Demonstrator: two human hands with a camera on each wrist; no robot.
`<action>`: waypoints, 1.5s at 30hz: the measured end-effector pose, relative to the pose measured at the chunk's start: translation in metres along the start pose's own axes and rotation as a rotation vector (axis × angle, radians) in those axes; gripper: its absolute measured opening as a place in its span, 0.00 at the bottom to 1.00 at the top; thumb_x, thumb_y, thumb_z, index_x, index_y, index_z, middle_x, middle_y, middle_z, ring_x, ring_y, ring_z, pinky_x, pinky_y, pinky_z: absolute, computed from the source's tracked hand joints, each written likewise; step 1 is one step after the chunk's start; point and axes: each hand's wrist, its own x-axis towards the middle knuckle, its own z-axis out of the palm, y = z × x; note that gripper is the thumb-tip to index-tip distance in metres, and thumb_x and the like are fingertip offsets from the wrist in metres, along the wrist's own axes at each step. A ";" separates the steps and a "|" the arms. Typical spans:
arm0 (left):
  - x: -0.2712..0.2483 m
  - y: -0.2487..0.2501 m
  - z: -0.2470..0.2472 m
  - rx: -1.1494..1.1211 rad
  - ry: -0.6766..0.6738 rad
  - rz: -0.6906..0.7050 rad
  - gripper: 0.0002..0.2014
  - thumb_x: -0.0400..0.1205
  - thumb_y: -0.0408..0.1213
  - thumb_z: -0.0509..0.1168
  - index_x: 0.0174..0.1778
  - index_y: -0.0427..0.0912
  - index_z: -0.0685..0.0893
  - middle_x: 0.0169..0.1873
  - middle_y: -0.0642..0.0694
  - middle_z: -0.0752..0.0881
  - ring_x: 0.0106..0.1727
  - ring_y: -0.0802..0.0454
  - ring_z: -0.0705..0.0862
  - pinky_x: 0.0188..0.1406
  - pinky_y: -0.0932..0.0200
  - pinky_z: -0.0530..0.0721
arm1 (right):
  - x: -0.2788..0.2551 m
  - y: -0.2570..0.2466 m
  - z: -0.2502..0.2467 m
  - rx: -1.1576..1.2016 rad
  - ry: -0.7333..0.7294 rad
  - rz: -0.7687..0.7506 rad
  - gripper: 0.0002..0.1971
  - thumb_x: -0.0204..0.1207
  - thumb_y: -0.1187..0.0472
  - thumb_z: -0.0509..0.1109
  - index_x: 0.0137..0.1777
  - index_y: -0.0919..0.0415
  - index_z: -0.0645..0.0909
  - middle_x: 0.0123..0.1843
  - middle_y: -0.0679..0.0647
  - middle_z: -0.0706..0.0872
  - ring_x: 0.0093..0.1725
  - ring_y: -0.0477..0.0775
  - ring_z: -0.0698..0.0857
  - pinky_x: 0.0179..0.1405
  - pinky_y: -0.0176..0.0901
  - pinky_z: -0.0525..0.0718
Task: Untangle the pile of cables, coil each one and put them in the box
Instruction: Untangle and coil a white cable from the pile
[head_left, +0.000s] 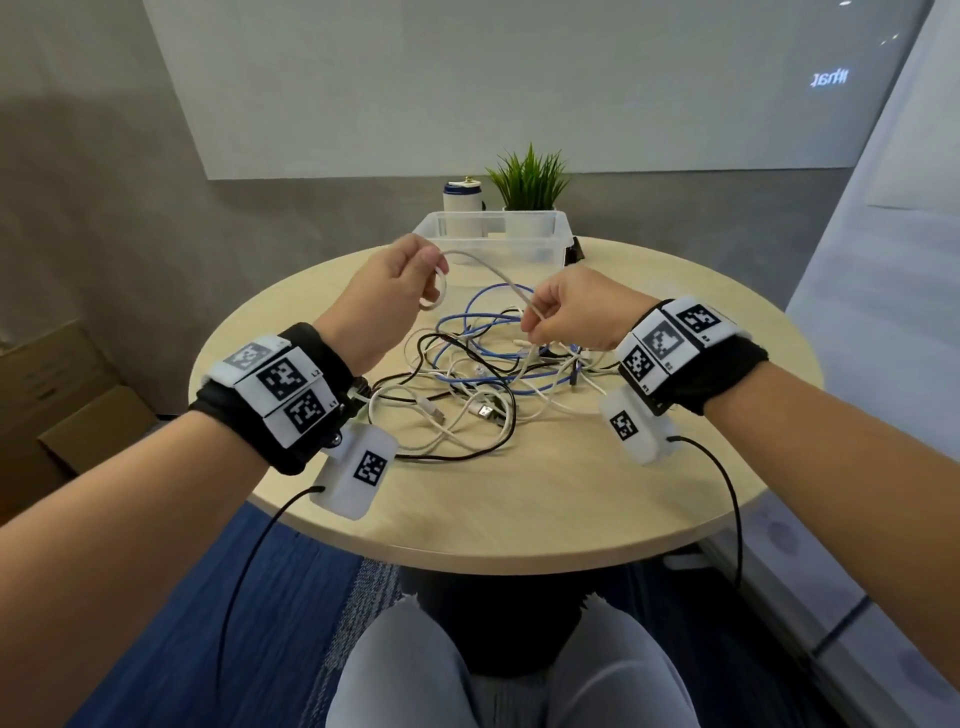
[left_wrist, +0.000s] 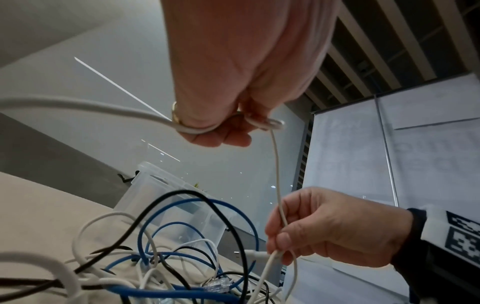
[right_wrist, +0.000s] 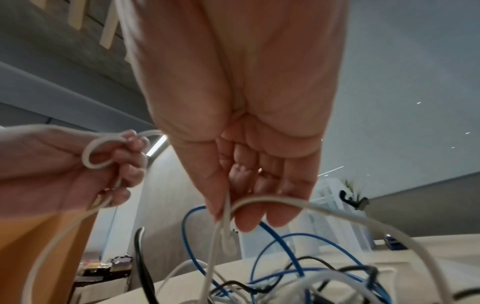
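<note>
- The left hand (head_left: 396, 280) is raised above the far-left part of the pile, fingers curled, and grips a small loop of a white cable (head_left: 493, 273); the left wrist view shows the loop wrapped round its fingers (left_wrist: 221, 137)
- The right hand (head_left: 576, 309) is lower, over the middle of the pile, and pinches the same white cable between thumb and fingertips; the cable runs taut between the two hands
- Below the right hand the white cable drops into the pile of cables (head_left: 483, 384)
- The pile lies tangled in the middle of the round wooden bench (head_left: 519, 509): a blue cable (head_left: 467, 312), black ones and several white ones with USB plugs showing at the near side
- A clear plastic box (head_left: 493, 234) stands at the far edge of the bench, beyond the pile and apart from it; I can see no cable in it
- Behind the box stand a potted plant (head_left: 530, 179) and a white-and-blue container (head_left: 462, 197)
</note>
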 end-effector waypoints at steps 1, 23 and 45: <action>0.000 -0.001 0.000 -0.031 0.028 0.000 0.15 0.89 0.36 0.52 0.38 0.48 0.76 0.29 0.50 0.75 0.37 0.52 0.75 0.36 0.63 0.72 | 0.000 0.003 0.001 -0.036 -0.009 0.016 0.04 0.74 0.66 0.73 0.46 0.58 0.87 0.33 0.44 0.83 0.36 0.43 0.81 0.37 0.34 0.76; -0.017 -0.010 0.009 0.676 -0.166 -0.143 0.05 0.79 0.38 0.63 0.40 0.43 0.82 0.35 0.48 0.83 0.39 0.47 0.79 0.36 0.59 0.74 | -0.003 -0.030 -0.016 1.122 0.069 -0.009 0.17 0.89 0.60 0.49 0.41 0.61 0.72 0.23 0.53 0.82 0.25 0.51 0.84 0.28 0.40 0.79; -0.012 0.012 -0.008 0.743 -0.158 -0.197 0.09 0.83 0.33 0.51 0.53 0.40 0.76 0.35 0.47 0.77 0.39 0.45 0.76 0.30 0.56 0.68 | -0.001 -0.036 0.019 -0.226 -0.058 -0.171 0.19 0.85 0.48 0.56 0.47 0.61 0.82 0.47 0.56 0.84 0.47 0.54 0.79 0.48 0.46 0.75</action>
